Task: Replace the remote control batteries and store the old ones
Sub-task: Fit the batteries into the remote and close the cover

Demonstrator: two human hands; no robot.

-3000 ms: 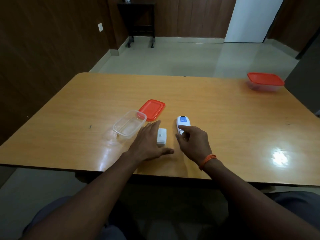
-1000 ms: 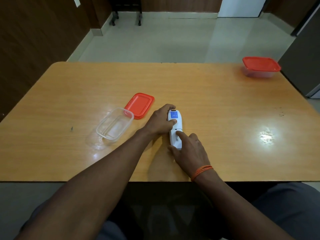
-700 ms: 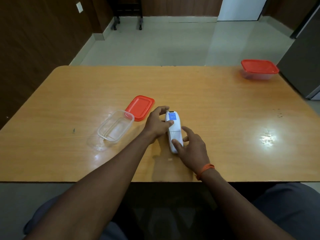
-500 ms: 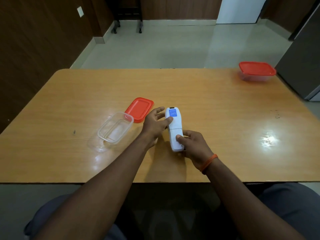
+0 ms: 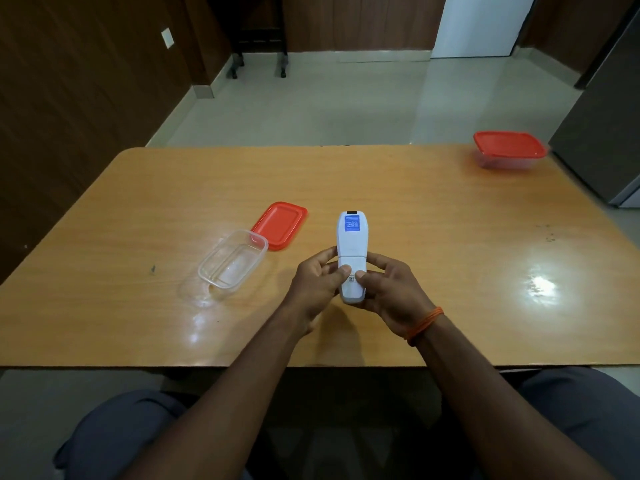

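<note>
A white remote control [image 5: 351,244] with a blue label near its far end is held back side up above the wooden table [image 5: 415,209]. My left hand [image 5: 317,284] grips its near end from the left, and my right hand [image 5: 391,292] grips it from the right. Both thumbs rest on the battery cover at the near end, which sits closed on the remote. An open clear plastic container [image 5: 232,259] stands to the left, with its red lid [image 5: 280,225] lying beside it. No loose batteries are visible.
A second clear container with a red lid [image 5: 508,149] on it sits at the table's far right corner. A dark cabinet [image 5: 602,116] stands at the right edge. My knees show below the table's near edge.
The loose cover that lay beside the remote is now on its back. Both hands have lifted the remote off the table, and my left hand moved from its far end to its near end.
</note>
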